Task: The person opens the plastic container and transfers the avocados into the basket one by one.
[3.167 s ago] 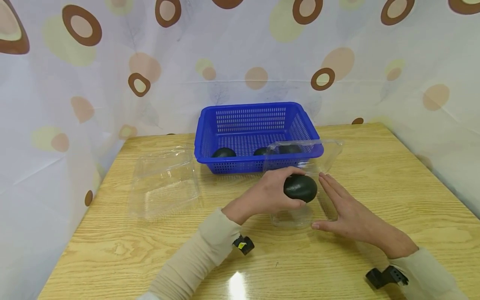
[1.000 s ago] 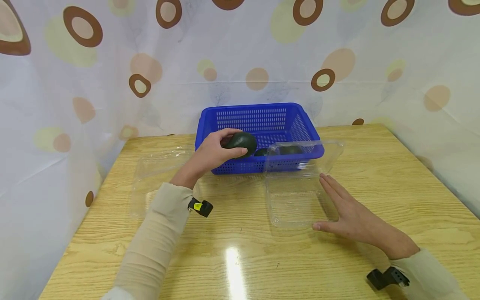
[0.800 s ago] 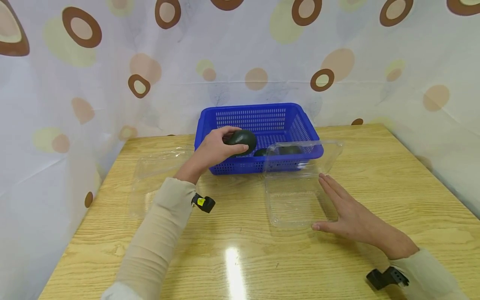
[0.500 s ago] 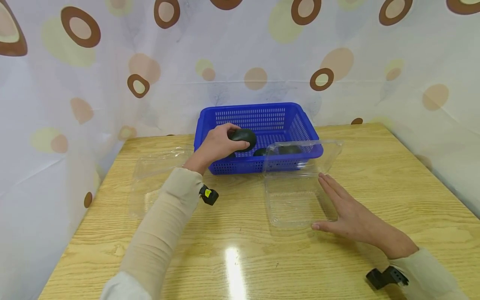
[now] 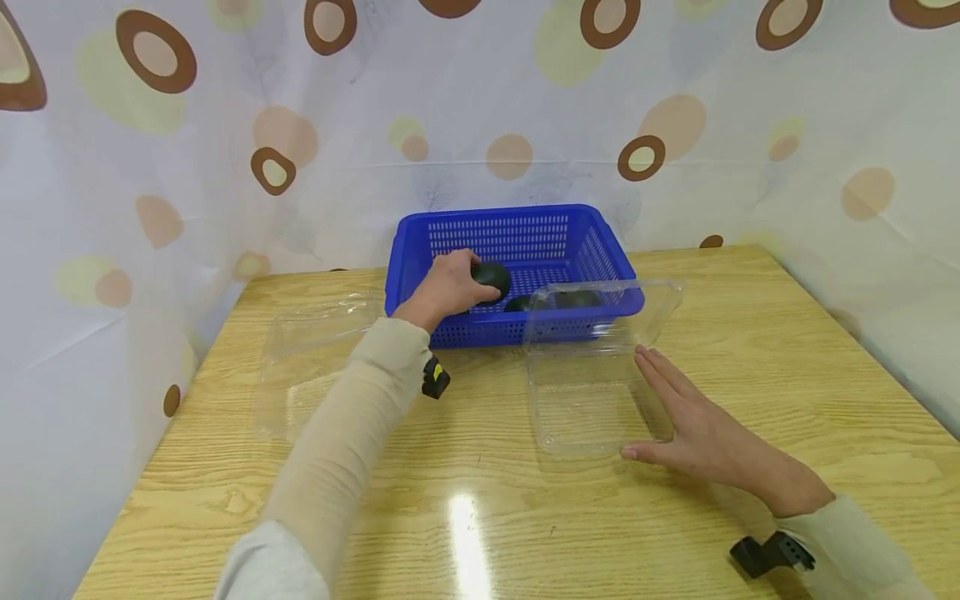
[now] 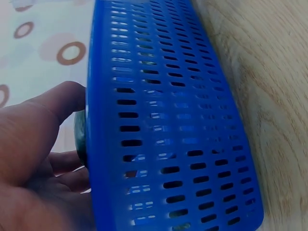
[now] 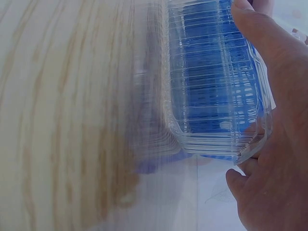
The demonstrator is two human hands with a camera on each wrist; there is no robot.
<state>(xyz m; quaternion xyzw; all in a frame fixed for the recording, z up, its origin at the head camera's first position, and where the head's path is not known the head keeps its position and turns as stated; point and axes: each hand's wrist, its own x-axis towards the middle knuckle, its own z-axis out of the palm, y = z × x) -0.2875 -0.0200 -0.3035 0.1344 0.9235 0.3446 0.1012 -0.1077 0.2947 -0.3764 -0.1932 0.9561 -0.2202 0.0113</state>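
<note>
My left hand [image 5: 453,283] grips a dark green avocado [image 5: 491,282] low over the near side of the blue basket [image 5: 517,318]. In the left wrist view, the basket wall [image 6: 168,120] hides most of that avocado [image 6: 80,137], and the thumb and fingers reach round it over the rim. Two more avocados show in the basket, one [image 5: 517,304] beside the held one and one [image 5: 579,298] behind a clear lid. My right hand [image 5: 705,433], thumb and fingers spread, is at the right side of a clear plastic clamshell box [image 5: 585,408], whose lid stands raised against the basket.
A second clear plastic clamshell box [image 5: 322,358] stands at the left of the wooden table [image 5: 405,517]. Behind the basket hangs a patterned curtain [image 5: 450,100], which also runs along both sides.
My left hand has carried the avocado from over the clear box to the basket, then slightly lower and to the right. My right hand has stayed put.
</note>
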